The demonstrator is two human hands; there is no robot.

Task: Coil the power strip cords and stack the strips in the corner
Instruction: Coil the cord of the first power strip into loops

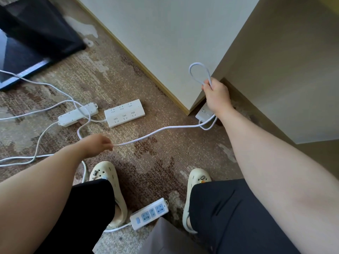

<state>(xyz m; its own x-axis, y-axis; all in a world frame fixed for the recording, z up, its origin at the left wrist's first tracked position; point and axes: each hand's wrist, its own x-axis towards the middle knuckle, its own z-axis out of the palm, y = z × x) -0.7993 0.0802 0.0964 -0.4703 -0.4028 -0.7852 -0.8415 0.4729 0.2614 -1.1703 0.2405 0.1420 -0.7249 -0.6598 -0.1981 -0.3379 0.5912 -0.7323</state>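
Observation:
My right hand (216, 94) grips a loop of white cord (199, 72) held up in front of the wall corner. Below that hand a white power strip (203, 112) hangs or rests, partly hidden by my wrist. The same cord (165, 128) runs left to my left hand (99, 144), which pinches it above the carpet. A wide white strip (124, 112) and a narrow white strip (78, 114) lie on the carpet. A strip with blue sockets (149, 213) lies between my feet.
Loose white cords (40, 136) trail across the patterned carpet on the left. A dark cloth and a screen-like panel (23, 57) lie at the upper left. White walls meet in a protruding corner (189, 110). My two slippered feet stand near the bottom.

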